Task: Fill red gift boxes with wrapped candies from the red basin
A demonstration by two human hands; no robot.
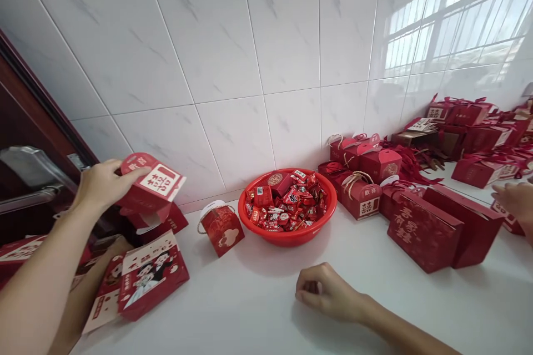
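My left hand (pixel 100 188) is raised at the left, its fingers closed on a red candy box (pixel 154 183) with a rounded top and a pale panel of gold characters. More red boxes lie just below and behind it. My right hand (pixel 328 291) rests on the white table, loosely curled, with nothing visible in its fingers. Beyond it stands a red plastic basket (pixel 287 239) heaped with red-wrapped candies (pixel 287 205). A small red box with a rope handle (pixel 225 230) sits tilted to the left of the basket.
A red bag with a cartoon couple (pixel 154 277) lies at the left. Right of the basket are several handled boxes (pixel 362 194) and two larger dark red boxes (pixel 425 230). Ribboned boxes (pixel 470 113) pile up farther right. Another person's hand (pixel 516 199) shows at the right edge. A tiled wall (pixel 225 66) stands behind.
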